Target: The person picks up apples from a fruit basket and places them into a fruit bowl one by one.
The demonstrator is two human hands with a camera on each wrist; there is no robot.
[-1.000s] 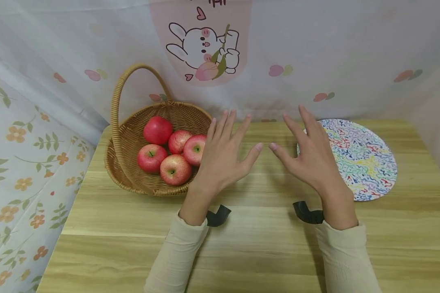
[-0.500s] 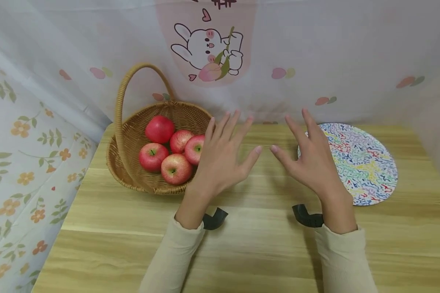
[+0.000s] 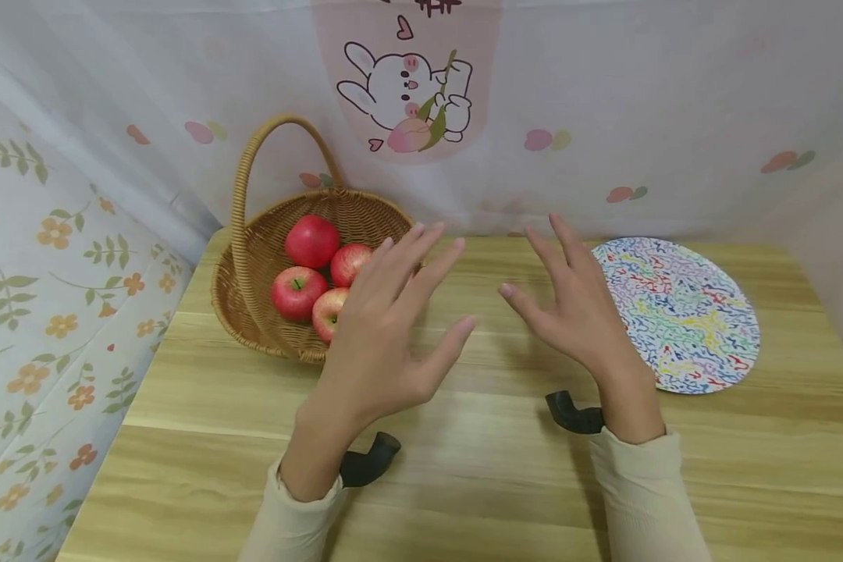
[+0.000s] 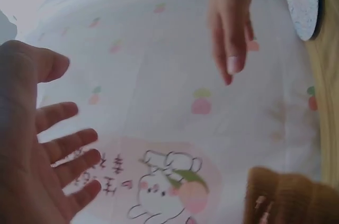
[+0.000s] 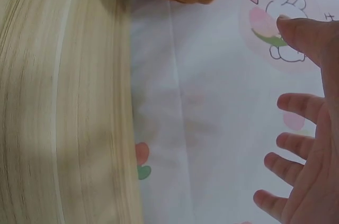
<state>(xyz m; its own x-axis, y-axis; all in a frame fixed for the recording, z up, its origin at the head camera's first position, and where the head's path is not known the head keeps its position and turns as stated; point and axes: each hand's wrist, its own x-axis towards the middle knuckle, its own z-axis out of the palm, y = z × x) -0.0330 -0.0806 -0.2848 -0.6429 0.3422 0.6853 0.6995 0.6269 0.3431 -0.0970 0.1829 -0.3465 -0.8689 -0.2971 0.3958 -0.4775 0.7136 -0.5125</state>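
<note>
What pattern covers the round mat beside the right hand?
Multicoloured squiggles on white cover the round mat; the head view shows it best.

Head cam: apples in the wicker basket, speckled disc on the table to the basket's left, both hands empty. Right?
Not quite: the speckled disc lies to the right of the wicker basket, as the head view shows. The apples are in the basket, and left hand and right hand are empty.

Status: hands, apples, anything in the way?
Left hand empty, near basket; right hand empty, near patterned disc. Four apples showing in basket. Left hand partly hides basket in head view.
</note>
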